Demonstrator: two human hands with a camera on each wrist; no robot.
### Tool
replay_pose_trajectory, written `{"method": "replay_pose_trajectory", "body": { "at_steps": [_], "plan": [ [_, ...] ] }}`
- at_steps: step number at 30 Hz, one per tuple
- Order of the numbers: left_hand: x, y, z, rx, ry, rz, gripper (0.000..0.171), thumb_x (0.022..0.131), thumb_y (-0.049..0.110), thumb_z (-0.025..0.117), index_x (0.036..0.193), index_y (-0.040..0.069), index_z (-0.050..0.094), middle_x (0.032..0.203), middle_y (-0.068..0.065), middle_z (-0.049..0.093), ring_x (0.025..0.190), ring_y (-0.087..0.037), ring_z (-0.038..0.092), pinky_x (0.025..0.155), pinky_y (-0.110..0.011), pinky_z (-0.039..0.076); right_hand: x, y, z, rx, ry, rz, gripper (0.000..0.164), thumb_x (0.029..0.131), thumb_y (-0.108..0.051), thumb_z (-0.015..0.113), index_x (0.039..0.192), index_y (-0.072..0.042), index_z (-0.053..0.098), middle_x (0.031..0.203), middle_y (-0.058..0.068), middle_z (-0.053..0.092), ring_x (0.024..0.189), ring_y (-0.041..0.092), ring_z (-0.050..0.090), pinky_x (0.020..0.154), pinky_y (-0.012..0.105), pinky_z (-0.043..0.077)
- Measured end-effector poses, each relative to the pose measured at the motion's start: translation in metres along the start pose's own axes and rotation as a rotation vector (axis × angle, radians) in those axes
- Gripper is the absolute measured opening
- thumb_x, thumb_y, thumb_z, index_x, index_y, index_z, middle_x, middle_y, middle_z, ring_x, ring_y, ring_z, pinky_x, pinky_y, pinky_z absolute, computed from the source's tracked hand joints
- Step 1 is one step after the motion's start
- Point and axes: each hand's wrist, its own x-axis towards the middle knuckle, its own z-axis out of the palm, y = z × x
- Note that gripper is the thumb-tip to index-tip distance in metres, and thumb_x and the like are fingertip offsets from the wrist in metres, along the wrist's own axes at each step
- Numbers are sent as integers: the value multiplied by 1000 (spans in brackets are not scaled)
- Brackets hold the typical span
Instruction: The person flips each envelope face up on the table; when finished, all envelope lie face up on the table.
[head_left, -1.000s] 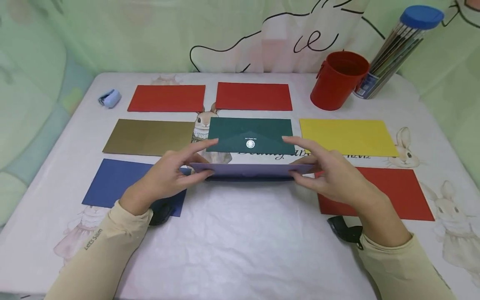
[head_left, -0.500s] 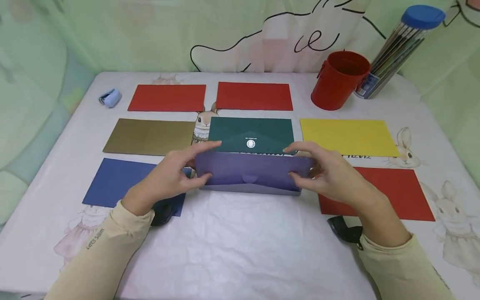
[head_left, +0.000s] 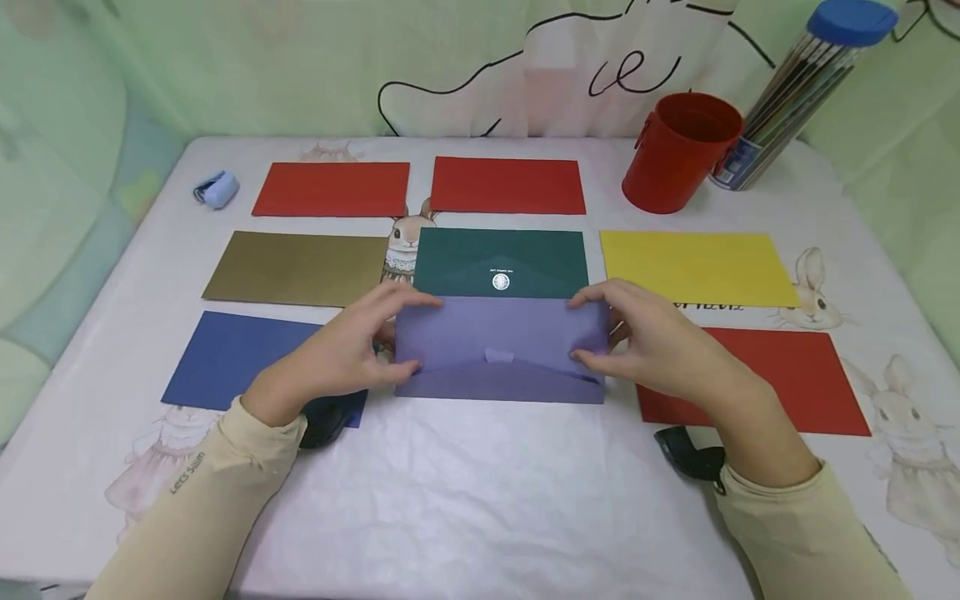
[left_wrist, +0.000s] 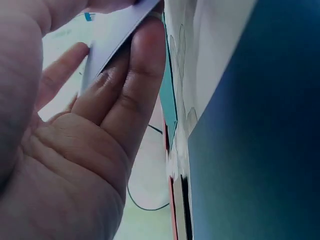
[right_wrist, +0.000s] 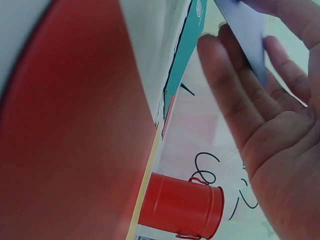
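Note:
A purple envelope (head_left: 501,333) with a small tab on its flap is held by its two short ends, flap side facing up. My left hand (head_left: 341,343) grips the left end, thumb on the front and other fingers at the top edge and behind. At the right end my right hand (head_left: 651,337) pinches it the same way. In the left wrist view, fingers (left_wrist: 145,65) support the purple sheet from behind. The right wrist view shows fingers (right_wrist: 225,75) under its edge. Just beyond lies a dark green envelope (head_left: 501,254) with a white round emblem, partly overlapped by the purple one.
Flat around the hands lie a blue envelope (head_left: 225,358), a gold one (head_left: 296,268), a yellow one (head_left: 697,268) and several red ones (head_left: 757,383). A red bucket (head_left: 675,154) and a jar of brushes (head_left: 798,92) stand back right. A light blue rolled item (head_left: 217,190) sits back left.
Both hands have tilted the purple envelope from nearly edge-on to face up, so its flap and tab now show. Its upper edge now overlaps the green envelope's lower edge.

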Motion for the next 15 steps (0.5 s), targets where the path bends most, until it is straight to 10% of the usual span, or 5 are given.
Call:
{"method": "replay_pose_trajectory", "body": {
  "at_steps": [9, 15],
  "plan": [
    [1, 0, 1, 135, -44, -87, 55, 83, 8, 82, 134, 6, 61, 139, -10, 41, 78, -15, 58, 72, -29, 53, 0, 4, 3, -8, -93, 102, 64, 78, -19, 89, 134, -8, 61, 110, 8, 60, 88, 22, 59, 68, 30, 57],
    [1, 2, 1, 260, -78, -94, 54, 87, 17, 80, 137, 10, 62, 143, -11, 44, 114, -27, 51, 92, -45, 47, 1, 4, 4, -16, -128, 132, 63, 77, -18, 89, 134, -8, 63, 117, 11, 57, 86, 22, 58, 68, 29, 56]
  ]
}}
